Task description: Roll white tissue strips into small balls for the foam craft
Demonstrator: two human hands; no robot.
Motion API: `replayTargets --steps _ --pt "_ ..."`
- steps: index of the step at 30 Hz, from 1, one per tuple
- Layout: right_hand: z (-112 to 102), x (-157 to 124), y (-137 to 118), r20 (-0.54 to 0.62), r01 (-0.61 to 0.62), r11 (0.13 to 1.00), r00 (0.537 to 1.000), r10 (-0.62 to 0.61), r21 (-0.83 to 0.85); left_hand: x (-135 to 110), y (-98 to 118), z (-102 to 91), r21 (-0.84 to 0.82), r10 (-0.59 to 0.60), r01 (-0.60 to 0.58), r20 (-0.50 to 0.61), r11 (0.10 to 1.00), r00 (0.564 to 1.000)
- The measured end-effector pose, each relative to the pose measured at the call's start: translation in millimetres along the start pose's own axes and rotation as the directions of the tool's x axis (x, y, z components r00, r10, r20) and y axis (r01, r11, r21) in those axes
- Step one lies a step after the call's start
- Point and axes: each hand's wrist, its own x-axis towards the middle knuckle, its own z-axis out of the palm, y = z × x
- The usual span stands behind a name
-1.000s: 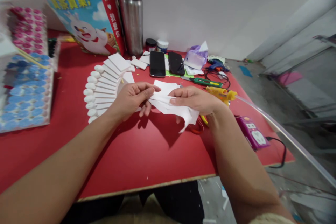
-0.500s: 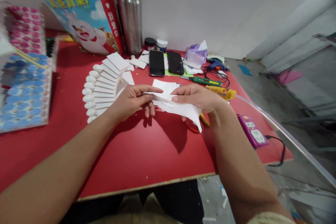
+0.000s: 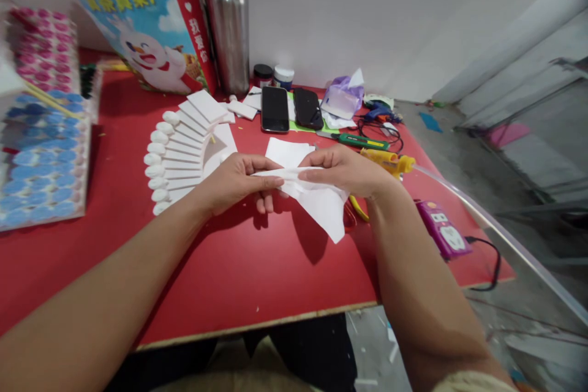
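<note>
Loose corner of the white sheet (image 3: 321, 202) hangs lower and further left than half a second ago; left thumb now lies flatter along the upper edge. Sheet is above the desk (image 3: 257, 275), between the hands, just nearer than a second white piece (image 3: 287, 150). Both grips narrow: left hand (image 3: 241, 180) pinches the left end, right hand (image 3: 349, 170) the upper right part. Step looks like folding or gathering that edge; next move probably calls for thumbs pressing evenly along it. Long axis runs left to right, slanting down rightward; free corner points toward the wearer. Fan of white strips (image 3: 184, 150) left.
</note>
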Motion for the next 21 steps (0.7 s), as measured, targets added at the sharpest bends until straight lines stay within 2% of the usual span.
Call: replayTargets --steps 5,10,12,14,17,18,21 --pt "-1 2 3 -0.003 0.048 0.995 0.999 -0.049 -0.088 1 -3 -2.1 -0.016 0.056 -0.056 -0.047 0.998 0.997" --pt "-2 7 7 -0.04 0.186 0.957 0.979 -0.2 -0.224 4 -5 -9.4 -0.139 0.115 -0.135 -0.143 0.981 0.983" --pt "-4 5 6 -0.035 0.234 0.929 0.967 -0.254 -0.286 5 -4 -12.5 -0.204 0.129 -0.156 -0.141 0.967 0.982" --pt "-8 0 4 0.023 0.272 0.911 0.96 -0.279 -0.309 5 -1 -15.2 -0.248 0.126 -0.151 -0.116 0.957 0.985" --pt "-17 -9 1 0.184 0.262 0.945 0.956 -0.227 -0.197 3 3 -16.9 -0.255 0.113 -0.133 -0.091 0.958 0.989" --pt "-18 -10 1 0.201 0.234 0.964 0.958 -0.205 -0.129 1 4 -16.6 -0.251 0.114 -0.128 -0.067 0.96 0.991" --pt "-12 -4 4 0.124 0.125 0.984 0.982 -0.14 0.125 -3 6 -13.7 -0.244 0.116 -0.097 0.067 0.965 0.991"
